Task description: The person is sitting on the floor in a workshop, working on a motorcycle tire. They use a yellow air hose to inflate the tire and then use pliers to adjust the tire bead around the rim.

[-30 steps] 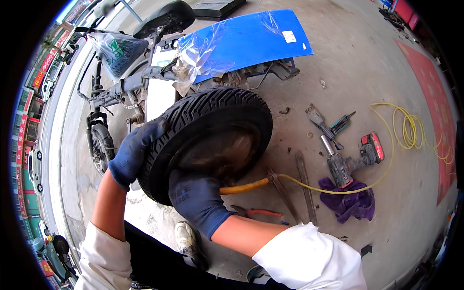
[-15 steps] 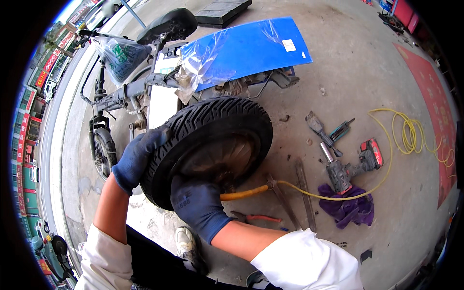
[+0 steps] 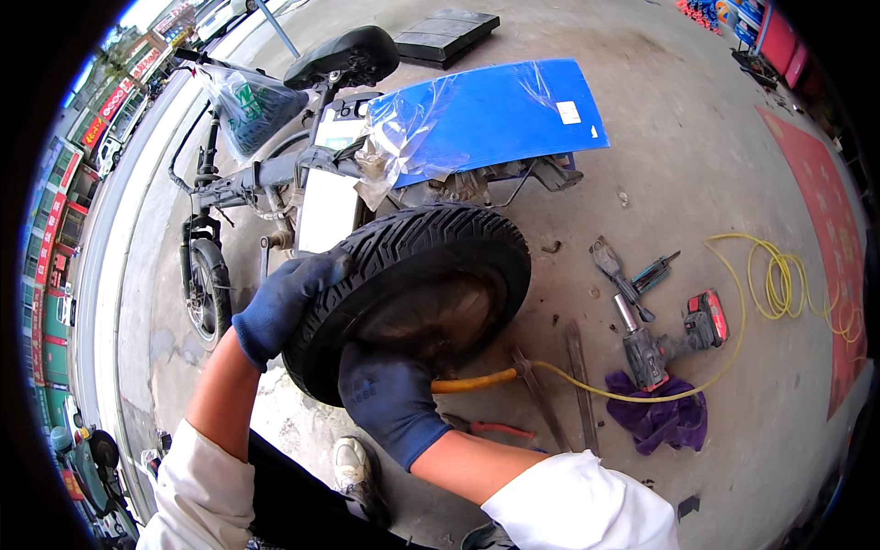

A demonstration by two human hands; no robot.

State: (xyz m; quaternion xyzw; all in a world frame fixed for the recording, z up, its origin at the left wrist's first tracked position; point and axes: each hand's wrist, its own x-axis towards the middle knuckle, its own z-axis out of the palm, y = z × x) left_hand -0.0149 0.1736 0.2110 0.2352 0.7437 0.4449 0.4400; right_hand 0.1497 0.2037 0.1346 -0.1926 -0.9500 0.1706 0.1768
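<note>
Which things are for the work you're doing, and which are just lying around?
Likely part of the job:
wheel, with the left grip on its tread
yellow hose, reaching the right grip

Probably just lying about, untouched:
power tool
purple cloth
red-handled pliers

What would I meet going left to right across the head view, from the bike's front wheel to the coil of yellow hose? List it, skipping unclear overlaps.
Front wheel, left hand, right hand, red-handled pliers, rightmost long metal bar, cordless power tool, coil of yellow hose.
</note>
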